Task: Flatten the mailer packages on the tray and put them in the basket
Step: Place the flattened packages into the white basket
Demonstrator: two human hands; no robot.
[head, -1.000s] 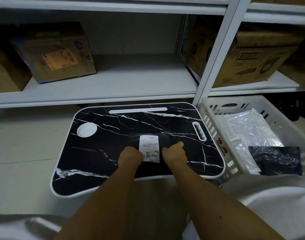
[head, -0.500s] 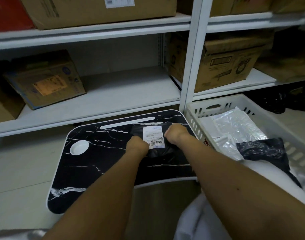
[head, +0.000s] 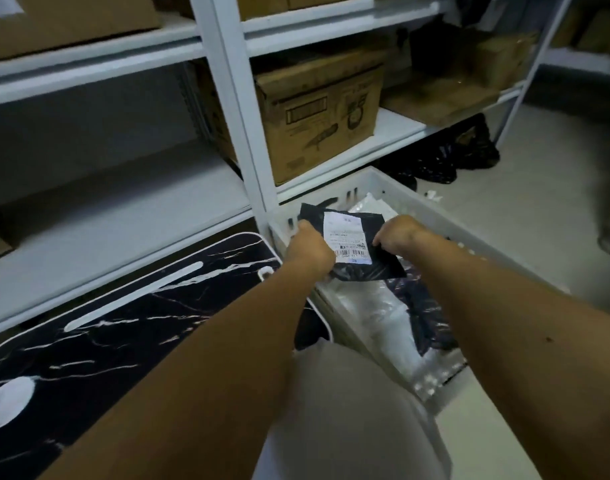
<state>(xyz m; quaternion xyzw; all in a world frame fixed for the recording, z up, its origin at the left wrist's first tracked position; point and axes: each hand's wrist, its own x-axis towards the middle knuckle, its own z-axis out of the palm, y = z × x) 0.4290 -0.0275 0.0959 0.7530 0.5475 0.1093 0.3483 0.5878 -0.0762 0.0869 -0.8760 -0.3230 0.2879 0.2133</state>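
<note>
I see the black plastic mailer package (head: 357, 268), bearing a white printed shipping label (head: 347, 239), held in the air over the near-left part of the white slotted plastic basket (head: 445, 220), above the basket's rim and clear of the tray. My left hand (head: 308, 252) grasps the mailer's left edge with curled fingers; my right hand (head: 399, 235) pinches its right edge, the fingers bent down over the film. Both forearms reach forward and to the right, roughly parallel, with the mailer stretched fairly flat between them and tilted slightly. Inside the basket lie a clear crinkled plastic mailer (head: 362, 308) and a second black plastic mailer (head: 423, 311), the black one to the right of the clear one under my right forearm; free room remains at the basket's far end, where a patch of pale film shows. The basket's left wall stands just beside the right edge of the black marble-patterned lap tray with white trim (head: 130, 341), whose surface to the left lies bare. A white metal shelf upright (head: 237, 109) rises just beyond the tray's far right corner, and a brown cardboard box (head: 317, 112) sits on the shelf beyond the basket. Pale floor (head: 525, 216) lies open to the right of the basket.
</note>
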